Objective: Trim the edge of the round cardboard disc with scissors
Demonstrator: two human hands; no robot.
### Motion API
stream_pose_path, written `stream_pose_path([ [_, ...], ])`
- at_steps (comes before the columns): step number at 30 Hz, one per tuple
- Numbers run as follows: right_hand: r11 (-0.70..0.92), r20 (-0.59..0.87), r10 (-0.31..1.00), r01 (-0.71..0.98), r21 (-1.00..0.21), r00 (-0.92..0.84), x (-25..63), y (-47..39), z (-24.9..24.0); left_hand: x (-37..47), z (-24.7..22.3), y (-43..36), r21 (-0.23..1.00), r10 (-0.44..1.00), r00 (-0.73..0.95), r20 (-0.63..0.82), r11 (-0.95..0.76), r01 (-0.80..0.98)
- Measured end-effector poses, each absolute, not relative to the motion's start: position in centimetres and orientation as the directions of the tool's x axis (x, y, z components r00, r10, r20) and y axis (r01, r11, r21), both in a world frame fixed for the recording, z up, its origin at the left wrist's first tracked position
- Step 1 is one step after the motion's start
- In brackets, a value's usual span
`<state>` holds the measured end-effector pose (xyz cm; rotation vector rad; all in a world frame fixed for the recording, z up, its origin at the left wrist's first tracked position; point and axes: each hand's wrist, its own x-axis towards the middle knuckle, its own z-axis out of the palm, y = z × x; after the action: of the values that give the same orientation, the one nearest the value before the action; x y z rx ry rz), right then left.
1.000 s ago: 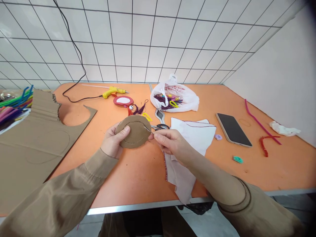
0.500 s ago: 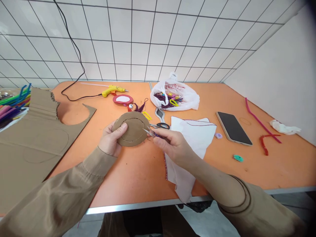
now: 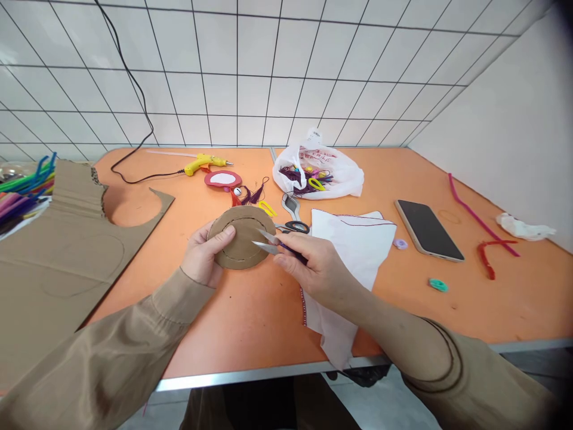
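Observation:
A round cardboard disc (image 3: 244, 254) with a dashed inner ring of slits or marks is pinched at its left edge by my left hand (image 3: 206, 252), thumb on top. In my right hand (image 3: 316, 260) is a small pair of scissors (image 3: 268, 242), blades spread and pointing left over the disc's right side. The fingers cover most of the scissors' handles. Just behind the right hand lies another pair of scissors with black and grey handles (image 3: 292, 210). Under the right wrist is a white cloth (image 3: 344, 251) with dark red stitched edging.
A large cut cardboard sheet (image 3: 58, 263) covers the left side. Farther back lie a yellow glue gun (image 3: 203, 164), a red oval piece (image 3: 222, 179) and a plastic bag (image 3: 344, 173) of threads. To the right are a phone (image 3: 428, 230), pipe cleaners (image 3: 487, 257) and a teal clip-like item (image 3: 438, 285).
The scissors' blades have spread apart and now reach farther left over the disc. The disc has shifted slightly right and down, still in my left hand.

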<state>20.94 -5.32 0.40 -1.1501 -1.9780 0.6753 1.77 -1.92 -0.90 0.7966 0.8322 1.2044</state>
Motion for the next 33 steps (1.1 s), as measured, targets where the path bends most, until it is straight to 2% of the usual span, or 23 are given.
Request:
stream_pose_path([
  [5, 0.540, 0.388, 0.842, 0.594, -0.597, -0.375, 20.89, -5.52, -0.24, 1.73, -1.14, -1.72, 0.872, 0.984, 0.137, -0.117, 0.168, -0.459],
  [11, 0.480, 0.341, 0.877, 0.599, -0.641, -0.339, 20.92, -6.09, -0.03, 1.74, -1.33, -1.61, 0.878, 0.984, 0.136, -0.119, 0.168, -0.449],
  [16, 0.597, 0.431, 0.802, 0.566, -0.568, -0.414, 20.98, -6.04, -0.01, 1.78, -1.37, -1.68, 0.883, 0.982, 0.143, -0.120, 0.172, -0.438],
  [21, 0.640, 0.472, 0.767, 0.554, -0.532, -0.433, 21.04, -5.96, -0.43, 1.84, -1.27, -1.78, 0.882, 0.982, 0.145, -0.119, 0.171, -0.439],
  [33, 0.558, 0.464, 0.827, 0.556, -0.616, -0.316, 20.69, -6.26, 0.44, 2.13, -0.82, -2.12, 0.872, 0.980, 0.171, -0.106, 0.174, -0.457],
])
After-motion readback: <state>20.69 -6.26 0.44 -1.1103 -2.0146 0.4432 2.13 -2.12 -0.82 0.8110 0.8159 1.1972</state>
